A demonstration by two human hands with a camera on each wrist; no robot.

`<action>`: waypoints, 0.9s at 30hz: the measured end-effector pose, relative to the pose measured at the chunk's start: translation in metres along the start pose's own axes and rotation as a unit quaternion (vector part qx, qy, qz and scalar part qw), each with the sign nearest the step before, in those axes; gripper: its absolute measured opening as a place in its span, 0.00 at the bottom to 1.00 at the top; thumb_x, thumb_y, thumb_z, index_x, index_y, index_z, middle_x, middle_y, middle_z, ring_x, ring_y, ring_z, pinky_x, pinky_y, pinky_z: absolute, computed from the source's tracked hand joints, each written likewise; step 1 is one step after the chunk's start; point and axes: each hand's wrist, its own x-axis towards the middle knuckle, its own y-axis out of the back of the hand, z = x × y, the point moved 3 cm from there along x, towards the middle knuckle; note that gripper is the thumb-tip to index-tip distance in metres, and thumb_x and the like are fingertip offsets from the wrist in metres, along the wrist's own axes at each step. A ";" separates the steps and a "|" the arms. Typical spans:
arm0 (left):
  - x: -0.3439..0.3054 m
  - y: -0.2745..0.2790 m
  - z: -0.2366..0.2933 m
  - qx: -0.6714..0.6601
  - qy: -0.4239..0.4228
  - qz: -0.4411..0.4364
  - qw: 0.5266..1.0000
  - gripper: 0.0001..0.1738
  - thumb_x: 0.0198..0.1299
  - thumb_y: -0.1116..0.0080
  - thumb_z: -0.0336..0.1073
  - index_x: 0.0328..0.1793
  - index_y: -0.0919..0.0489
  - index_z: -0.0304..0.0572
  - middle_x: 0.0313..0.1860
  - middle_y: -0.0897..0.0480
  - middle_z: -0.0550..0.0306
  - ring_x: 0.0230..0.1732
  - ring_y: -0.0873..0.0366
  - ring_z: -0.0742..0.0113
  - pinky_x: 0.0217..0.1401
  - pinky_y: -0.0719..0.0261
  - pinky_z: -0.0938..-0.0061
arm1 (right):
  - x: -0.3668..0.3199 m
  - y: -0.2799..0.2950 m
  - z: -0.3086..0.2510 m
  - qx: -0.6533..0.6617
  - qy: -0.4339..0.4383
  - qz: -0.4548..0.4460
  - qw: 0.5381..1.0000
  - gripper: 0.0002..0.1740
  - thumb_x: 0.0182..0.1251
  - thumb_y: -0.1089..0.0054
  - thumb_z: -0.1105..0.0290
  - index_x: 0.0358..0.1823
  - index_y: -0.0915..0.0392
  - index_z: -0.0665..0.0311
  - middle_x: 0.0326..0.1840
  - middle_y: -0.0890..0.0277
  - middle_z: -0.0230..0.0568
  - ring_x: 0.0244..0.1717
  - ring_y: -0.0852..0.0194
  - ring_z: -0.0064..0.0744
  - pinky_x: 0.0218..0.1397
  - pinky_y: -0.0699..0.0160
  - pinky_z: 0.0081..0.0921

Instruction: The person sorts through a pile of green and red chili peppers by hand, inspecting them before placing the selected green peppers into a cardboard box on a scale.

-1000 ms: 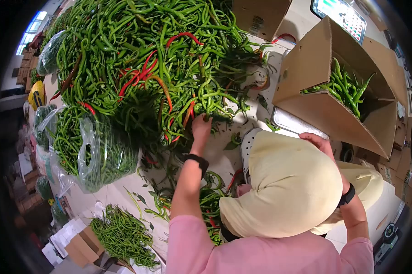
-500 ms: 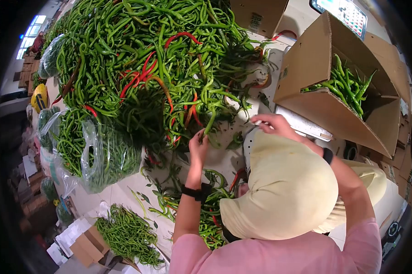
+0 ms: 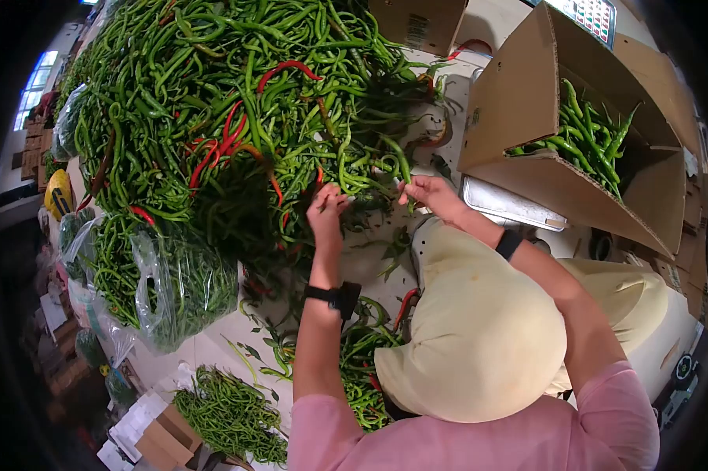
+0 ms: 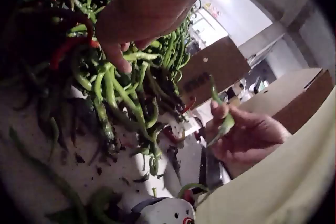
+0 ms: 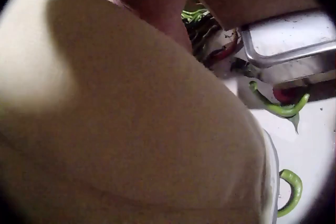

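Observation:
My right hand [image 3: 438, 198] pinches a green pepper [image 3: 402, 161] at the right edge of the large pepper pile [image 3: 236, 71]. The left wrist view shows the same pepper [image 4: 224, 125] between thumb and fingers of my right hand [image 4: 252, 139]. At the pile's near edge is my left hand [image 3: 325, 216], its fingers slightly bent and apart, with no pepper seen in them. Its fingertips [image 4: 124, 65] are right over green peppers [image 4: 121, 90] in the left wrist view. The knee [image 5: 131, 103] hides the right fingers in the right wrist view.
A cardboard box [image 3: 511, 102] with green peppers [image 3: 593, 137] lies tilted on a metal scale [image 3: 511, 202] at right. Plastic bags of peppers [image 3: 185, 286] stand left. A smaller pepper heap [image 3: 228, 412] lies lower left; loose peppers and leaves are scattered near the shoe.
My right hand has come from beside the scale to the pile's edge and now holds a green pepper. The left hand has let go of its pepper and moved up and left.

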 end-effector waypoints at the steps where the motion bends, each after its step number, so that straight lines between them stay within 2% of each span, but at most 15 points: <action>1: 0.014 -0.001 -0.019 -0.001 0.003 0.005 1.000 0.16 0.59 0.45 0.31 0.54 0.26 0.37 0.45 0.24 0.59 0.42 0.24 0.69 0.42 0.24 0.73 | -0.005 0.001 -0.003 0.050 -0.024 -0.001 0.998 0.11 0.70 0.54 0.63 0.44 0.25 0.61 0.37 0.21 0.30 0.40 0.28 0.19 0.46 0.31 0.23; 2: 0.032 -0.003 -0.039 0.005 -0.011 -0.009 1.000 0.18 0.58 0.44 0.30 0.55 0.28 0.34 0.44 0.24 0.58 0.40 0.25 0.70 0.40 0.24 0.74 | -0.009 0.003 -0.003 0.099 -0.047 -0.002 0.994 0.11 0.70 0.55 0.64 0.45 0.25 0.60 0.38 0.21 0.30 0.40 0.28 0.19 0.46 0.31 0.22; 5: 0.076 -0.013 -0.070 0.225 -0.083 0.137 0.961 0.19 0.57 0.43 0.28 0.55 0.28 0.32 0.45 0.25 0.58 0.40 0.26 0.72 0.41 0.24 0.75 | -0.011 0.005 -0.003 0.208 -0.075 -0.017 0.975 0.12 0.71 0.57 0.67 0.50 0.28 0.61 0.40 0.22 0.32 0.41 0.28 0.21 0.46 0.31 0.21; 6: 0.073 -0.026 -0.053 0.289 -0.081 0.145 0.943 0.22 0.55 0.40 0.30 0.56 0.28 0.34 0.44 0.24 0.55 0.42 0.25 0.65 0.44 0.25 0.71 | -0.011 0.005 -0.002 0.237 -0.077 -0.025 0.968 0.13 0.71 0.57 0.68 0.52 0.30 0.61 0.41 0.23 0.32 0.42 0.28 0.21 0.46 0.31 0.21; 9: 0.072 -0.044 -0.024 0.484 -0.074 0.166 0.856 0.24 0.51 0.36 0.33 0.56 0.28 0.36 0.44 0.23 0.52 0.45 0.24 0.55 0.46 0.26 0.65 | -0.002 0.006 -0.002 0.245 -0.086 -0.002 0.966 0.12 0.70 0.57 0.70 0.52 0.31 0.61 0.45 0.24 0.34 0.41 0.27 0.21 0.44 0.30 0.22; 10: 0.080 -0.039 -0.026 0.507 -0.036 0.145 0.849 0.23 0.50 0.35 0.36 0.52 0.26 0.36 0.44 0.23 0.49 0.47 0.25 0.48 0.48 0.28 0.60 | 0.002 0.006 -0.002 0.255 -0.086 0.003 0.963 0.12 0.70 0.57 0.71 0.52 0.31 0.61 0.46 0.24 0.34 0.41 0.27 0.21 0.44 0.30 0.22; 13: 0.080 -0.033 -0.019 0.564 -0.026 0.080 0.822 0.19 0.50 0.36 0.33 0.47 0.27 0.35 0.43 0.22 0.51 0.44 0.24 0.55 0.46 0.27 0.64 | 0.013 0.007 0.000 0.273 -0.087 0.016 0.958 0.13 0.68 0.55 0.72 0.52 0.32 0.61 0.48 0.25 0.35 0.40 0.28 0.21 0.44 0.30 0.22; 15: 0.083 -0.018 -0.032 0.453 -0.090 0.064 0.884 0.16 0.51 0.37 0.31 0.45 0.28 0.35 0.40 0.23 0.54 0.41 0.25 0.61 0.44 0.28 0.68 | 0.022 0.010 0.005 0.267 -0.087 0.023 0.960 0.13 0.65 0.52 0.73 0.51 0.31 0.61 0.46 0.26 0.34 0.39 0.28 0.21 0.43 0.30 0.21; 16: 0.088 -0.007 -0.047 0.394 -0.120 0.055 0.910 0.15 0.51 0.37 0.30 0.44 0.28 0.34 0.38 0.24 0.55 0.39 0.26 0.64 0.43 0.28 0.70 | 0.027 0.014 0.007 0.218 -0.085 0.044 0.971 0.13 0.63 0.51 0.73 0.50 0.30 0.61 0.43 0.25 0.34 0.38 0.28 0.21 0.42 0.30 0.21; 17: 0.098 0.010 -0.072 0.281 -0.253 0.067 0.923 0.13 0.52 0.39 0.26 0.43 0.28 0.36 0.35 0.26 0.59 0.34 0.30 0.70 0.42 0.31 0.75 | 0.033 0.016 0.011 0.169 -0.084 0.063 0.980 0.13 0.61 0.50 0.74 0.48 0.29 0.61 0.40 0.25 0.34 0.36 0.28 0.21 0.40 0.31 0.21; 19: 0.068 0.010 -0.042 0.159 -0.244 0.046 0.955 0.10 0.54 0.42 0.25 0.42 0.28 0.39 0.33 0.28 0.62 0.33 0.32 0.70 0.43 0.32 0.77 | 0.045 0.021 0.023 0.092 -0.069 0.107 0.988 0.13 0.57 0.48 0.74 0.45 0.28 0.61 0.35 0.25 0.34 0.33 0.29 0.22 0.37 0.31 0.22; 20: 0.065 0.026 -0.052 0.060 -0.164 0.043 0.984 0.08 0.58 0.48 0.24 0.44 0.28 0.39 0.36 0.26 0.60 0.34 0.29 0.69 0.43 0.31 0.76 | 0.052 0.023 0.030 0.064 -0.053 0.132 0.988 0.13 0.55 0.48 0.73 0.44 0.27 0.62 0.34 0.26 0.34 0.33 0.29 0.23 0.37 0.31 0.22; 23: 0.031 0.029 -0.027 -0.029 -0.113 -0.024 0.993 0.09 0.62 0.52 0.24 0.48 0.28 0.39 0.38 0.24 0.58 0.35 0.26 0.67 0.40 0.28 0.73 | 0.059 0.025 0.032 -0.019 -0.042 0.168 0.985 0.14 0.53 0.47 0.74 0.43 0.26 0.63 0.32 0.27 0.37 0.31 0.29 0.27 0.36 0.32 0.24; 25: 0.017 0.033 -0.024 -0.077 -0.065 -0.002 0.995 0.11 0.63 0.54 0.26 0.51 0.29 0.40 0.40 0.22 0.58 0.36 0.24 0.66 0.38 0.26 0.70 | 0.063 0.023 0.034 -0.086 -0.047 0.167 0.981 0.14 0.53 0.48 0.74 0.43 0.26 0.63 0.33 0.27 0.38 0.31 0.30 0.27 0.37 0.32 0.23; 27: 0.006 0.037 -0.021 -0.107 -0.002 0.014 0.994 0.11 0.64 0.54 0.26 0.51 0.29 0.41 0.39 0.22 0.58 0.37 0.24 0.66 0.38 0.25 0.70 | 0.066 0.013 0.035 -0.121 0.015 0.130 0.984 0.14 0.53 0.48 0.76 0.43 0.27 0.63 0.33 0.27 0.39 0.32 0.30 0.27 0.37 0.32 0.23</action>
